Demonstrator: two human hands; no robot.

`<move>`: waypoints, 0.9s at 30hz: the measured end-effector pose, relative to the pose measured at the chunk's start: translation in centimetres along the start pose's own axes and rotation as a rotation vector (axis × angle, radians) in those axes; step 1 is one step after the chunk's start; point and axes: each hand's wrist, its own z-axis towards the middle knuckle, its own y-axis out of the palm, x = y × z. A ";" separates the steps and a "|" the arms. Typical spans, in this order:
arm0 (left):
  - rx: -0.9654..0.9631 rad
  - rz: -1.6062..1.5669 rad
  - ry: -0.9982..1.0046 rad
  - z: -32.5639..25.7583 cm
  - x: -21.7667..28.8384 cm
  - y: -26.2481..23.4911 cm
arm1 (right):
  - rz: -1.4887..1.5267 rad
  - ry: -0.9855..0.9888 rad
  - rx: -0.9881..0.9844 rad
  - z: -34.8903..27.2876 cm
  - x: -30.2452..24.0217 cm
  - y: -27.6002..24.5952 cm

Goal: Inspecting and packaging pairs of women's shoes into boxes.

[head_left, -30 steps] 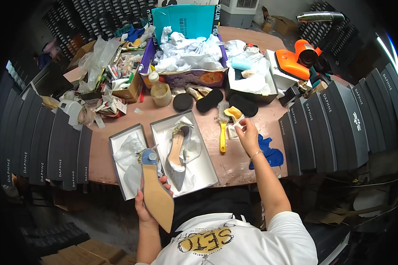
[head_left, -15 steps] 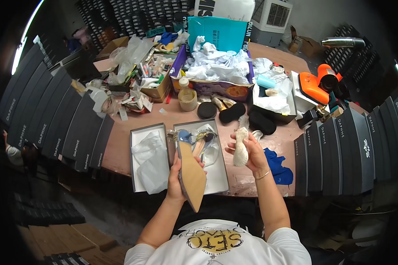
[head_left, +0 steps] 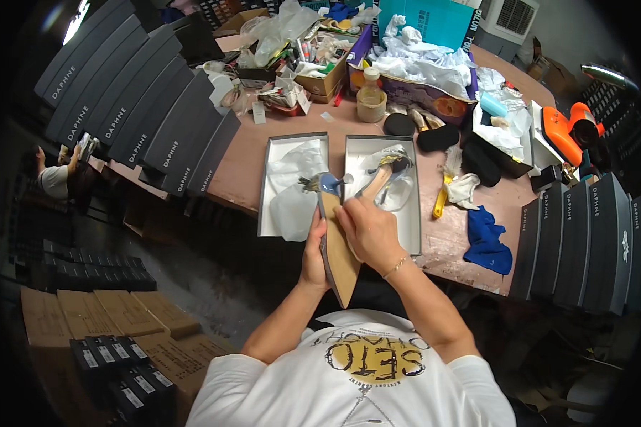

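My left hand (head_left: 314,255) is closed round a pointed high-heeled shoe (head_left: 343,267), its tan sole turned up and its toe towards me. My right hand (head_left: 370,231) lies over the sole with curled fingers pressed against it. Whether a small thing is pinched there is hidden. Just beyond, the matching shoe (head_left: 382,178) lies among clear wrapping in an open grey-rimmed shoebox (head_left: 419,213). A box half (head_left: 265,206) with white tissue paper (head_left: 295,206) stands to its left. Right of the shoebox lie a crumpled white cloth (head_left: 464,191) and a yellow-handled brush (head_left: 440,202).
Dark shoeboxes stand stacked at the left (head_left: 157,135) and right (head_left: 584,242). A blue cloth (head_left: 488,240) lies near the table's front edge. Farther back are a glue-like bottle (head_left: 371,99), a purple carton (head_left: 406,94) of crumpled paper and an orange tool (head_left: 566,132).
My right hand has let go of the white cloth, now on the table, and come over to the shoe's sole. My left hand still holds the shoe. The view has shifted.
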 end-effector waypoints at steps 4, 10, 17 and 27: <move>-0.193 -0.111 -0.079 0.8 2.0 -3.3 | 0.004 -0.309 -0.159 -5.7 -4.7 0.2; 0.063 -0.121 -0.096 -0.1 1.6 -3.0 | -0.046 -0.276 -0.186 -3.0 -3.7 0.5; 0.121 -0.147 -0.109 1.0 2.0 -2.8 | 0.026 -0.236 -0.004 -0.5 -2.8 1.5; -0.090 -0.154 -0.142 1.4 2.7 -1.4 | 0.956 0.451 -0.078 -0.4 3.6 1.3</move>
